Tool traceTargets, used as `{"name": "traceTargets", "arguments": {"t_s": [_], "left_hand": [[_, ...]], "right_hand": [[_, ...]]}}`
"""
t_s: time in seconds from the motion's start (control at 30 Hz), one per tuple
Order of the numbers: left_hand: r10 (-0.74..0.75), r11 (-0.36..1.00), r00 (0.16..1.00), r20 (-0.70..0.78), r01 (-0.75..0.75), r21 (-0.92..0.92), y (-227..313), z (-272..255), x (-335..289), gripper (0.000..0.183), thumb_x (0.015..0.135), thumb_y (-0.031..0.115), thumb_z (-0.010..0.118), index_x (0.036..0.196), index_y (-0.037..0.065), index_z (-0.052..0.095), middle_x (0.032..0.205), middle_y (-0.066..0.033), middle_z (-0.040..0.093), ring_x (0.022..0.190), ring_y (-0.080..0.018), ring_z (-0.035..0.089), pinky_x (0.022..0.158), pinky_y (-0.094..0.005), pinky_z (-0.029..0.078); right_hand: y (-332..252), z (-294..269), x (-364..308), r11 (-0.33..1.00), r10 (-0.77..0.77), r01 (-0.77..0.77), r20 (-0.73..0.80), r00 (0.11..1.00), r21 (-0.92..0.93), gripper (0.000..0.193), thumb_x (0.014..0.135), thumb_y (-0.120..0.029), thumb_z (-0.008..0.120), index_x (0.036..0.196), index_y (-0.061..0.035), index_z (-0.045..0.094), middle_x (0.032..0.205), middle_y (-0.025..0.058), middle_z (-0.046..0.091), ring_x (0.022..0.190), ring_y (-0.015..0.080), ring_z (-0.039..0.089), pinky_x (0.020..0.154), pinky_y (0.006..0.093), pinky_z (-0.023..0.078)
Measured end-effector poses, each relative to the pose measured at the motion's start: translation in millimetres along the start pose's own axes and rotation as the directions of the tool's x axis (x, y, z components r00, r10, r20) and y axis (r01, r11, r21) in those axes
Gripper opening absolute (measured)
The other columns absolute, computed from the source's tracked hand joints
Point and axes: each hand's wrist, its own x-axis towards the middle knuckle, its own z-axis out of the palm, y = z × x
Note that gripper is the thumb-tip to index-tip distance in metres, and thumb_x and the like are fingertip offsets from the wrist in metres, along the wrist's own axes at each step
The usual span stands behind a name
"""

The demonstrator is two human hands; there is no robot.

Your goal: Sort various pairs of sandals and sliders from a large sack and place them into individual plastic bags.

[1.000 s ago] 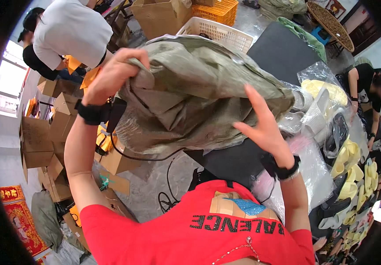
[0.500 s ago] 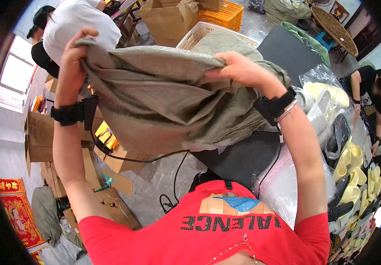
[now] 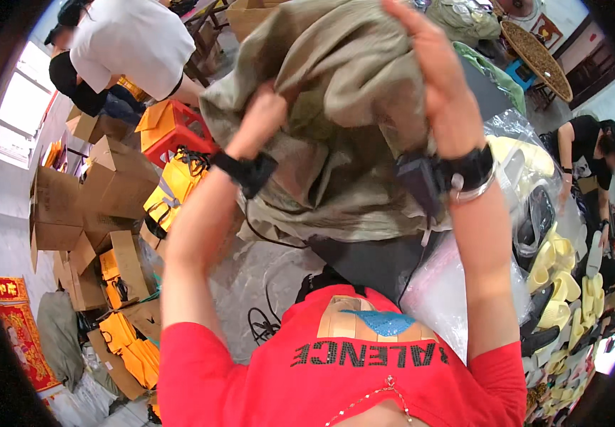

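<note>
A large grey-green woven sack point(image 3: 364, 192) bunches up in front of me, its folds raised high and its lower part lying over a dark table point(image 3: 371, 260). My left hand point(image 3: 264, 117) is closed in a fist on the sack's fabric, at the left side of the folds. Against the right side is my right hand point(image 3: 439, 85), its fingers reaching up along the fabric and holding it; the thumb is hidden. What the sack contains, if anything, cannot be seen.
Clear plastic wrapping point(image 3: 442, 306) lies at the table's right, beside many pale yellow slippers point(image 3: 556, 263). Cardboard boxes point(image 3: 118, 181), a red stool point(image 3: 179, 132) and yellow bundles point(image 3: 129, 345) crowd the left. One person point(image 3: 133, 46) is at upper left, another point(image 3: 592, 149) at right.
The sack's spread rim has been lifted and bunched. My left hand has moved right and inward, my right hand up and slightly right. More boxes and yellow bundles show at left.
</note>
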Motion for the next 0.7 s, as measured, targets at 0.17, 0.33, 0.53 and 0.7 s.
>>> {"name": "traceTargets", "arguments": {"t_s": [0.17, 0.33, 0.53, 0.7], "left_hand": [[0.057, 0.953, 0.972, 0.229, 0.016, -0.304, -40, -56, 122, 0.013, 0.075, 0.014, 0.053, 0.076, 0.004, 0.06, 0.074, -0.0109, 0.059, 0.071, -0.0224, 0.055, 0.061, -0.0328, 0.044], [-0.146, 0.774, 0.936, 0.319, 0.309, -0.552, 17, -130, 196, 0.031, 0.088, 0.017, 0.045, 0.104, -0.007, 0.055, 0.097, -0.0128, 0.06, 0.085, -0.0209, 0.058, 0.07, -0.0312, 0.047], [0.128, 0.738, 0.975, 0.184, 0.031, -0.675, 117, -165, 205, 0.032, 0.088, 0.018, 0.045, 0.105, -0.007, 0.054, 0.099, -0.0127, 0.06, 0.086, -0.0211, 0.058, 0.071, -0.031, 0.047], [0.18, 0.588, 0.982, 0.057, -0.061, -0.807, 167, -201, 205, 0.032, 0.088, 0.018, 0.046, 0.107, -0.008, 0.053, 0.1, -0.0126, 0.059, 0.087, -0.0212, 0.057, 0.072, -0.0307, 0.047]], "right_hand": [[-16, -100, -6, -0.463, -0.849, -0.159, 0.385, 0.362, -0.872, 0.027, 0.081, -0.022, 0.061, 0.105, -0.0112, 0.056, 0.101, 0.0096, 0.06, 0.081, 0.026, 0.06, 0.071, 0.0357, 0.049], [7, -63, -43, -0.491, -0.423, 0.302, 0.527, 0.737, -0.817, 0.045, 0.076, -0.027, 0.065, 0.117, -0.0147, 0.051, 0.11, 0.0107, 0.055, 0.095, 0.0324, 0.055, 0.08, 0.0433, 0.044], [-2, -105, -41, -0.405, -0.558, 0.032, 0.274, 0.783, -0.914, 0.093, 0.067, -0.047, 0.069, 0.138, -0.0103, 0.023, 0.134, 0.0299, 0.028, 0.12, 0.0447, 0.034, 0.096, 0.0455, 0.035], [-54, -123, -36, -0.196, -0.696, 0.051, 0.175, 0.697, -0.979, 0.104, 0.067, -0.039, 0.074, 0.137, 0.0074, 0.012, 0.14, 0.0291, 0.019, 0.133, 0.0339, 0.019, 0.107, 0.0388, 0.018]]}}
